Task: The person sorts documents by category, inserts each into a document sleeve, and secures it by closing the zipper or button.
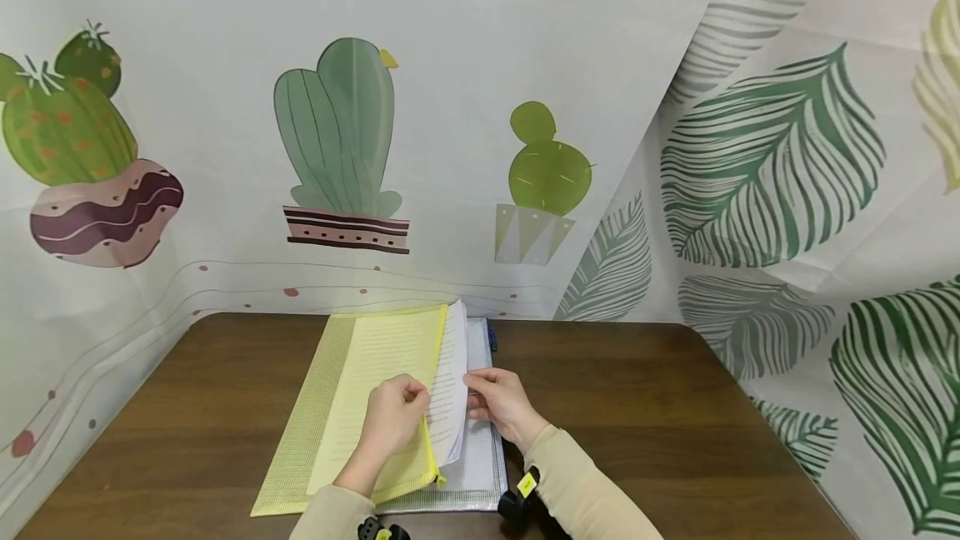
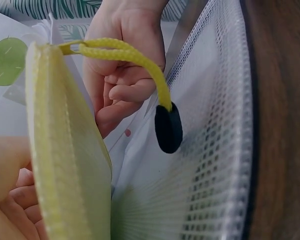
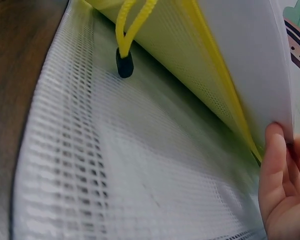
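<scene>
Yellow mesh pouch [image 1: 352, 390], right hand [image 1: 504, 403] pinching paper [image 1: 447, 394]

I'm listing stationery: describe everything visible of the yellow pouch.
The translucent yellow pouch, seemingly meshed plastic, lies partly on the table; printed text shows through. A yellow cord with black tip hangs from one corner. Its raised right edge is open above a white mesh pouch, sheets sticking out; the left hand pinches that edge.

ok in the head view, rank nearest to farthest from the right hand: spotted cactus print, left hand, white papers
1. White papers: in the right hand
2. Left hand: left, on the yellow pouch
3. Spotted cactus print: far left, on the backdrop
</scene>
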A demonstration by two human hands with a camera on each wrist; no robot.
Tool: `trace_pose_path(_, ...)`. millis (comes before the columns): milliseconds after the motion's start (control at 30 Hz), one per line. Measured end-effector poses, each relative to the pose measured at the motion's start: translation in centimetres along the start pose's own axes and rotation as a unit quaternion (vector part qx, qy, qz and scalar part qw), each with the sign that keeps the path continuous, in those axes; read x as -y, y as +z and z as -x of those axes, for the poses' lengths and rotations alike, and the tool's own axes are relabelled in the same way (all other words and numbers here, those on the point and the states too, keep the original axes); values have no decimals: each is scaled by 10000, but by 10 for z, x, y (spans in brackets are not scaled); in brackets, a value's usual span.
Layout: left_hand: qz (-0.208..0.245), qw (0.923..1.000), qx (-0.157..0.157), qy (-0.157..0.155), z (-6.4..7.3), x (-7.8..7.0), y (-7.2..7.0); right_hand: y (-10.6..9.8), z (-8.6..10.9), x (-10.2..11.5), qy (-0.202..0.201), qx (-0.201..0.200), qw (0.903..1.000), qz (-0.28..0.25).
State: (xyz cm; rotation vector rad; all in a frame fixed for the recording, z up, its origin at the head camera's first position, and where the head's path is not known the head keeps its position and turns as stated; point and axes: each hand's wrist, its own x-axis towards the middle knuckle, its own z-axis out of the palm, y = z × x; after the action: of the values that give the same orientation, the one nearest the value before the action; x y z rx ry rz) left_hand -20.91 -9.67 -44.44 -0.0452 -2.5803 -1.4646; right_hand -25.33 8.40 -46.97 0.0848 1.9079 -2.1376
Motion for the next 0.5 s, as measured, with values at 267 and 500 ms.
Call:
trace_pose_path(267, 88, 10000, -40, -4, 0, 0, 0, 4, -1, -2, -62, -115, 9997, 188)
trace_pose_path(500, 55, 10000, -48, -32, -2, 3, 2, 9, -2, -4, -94, -161, 9995, 253)
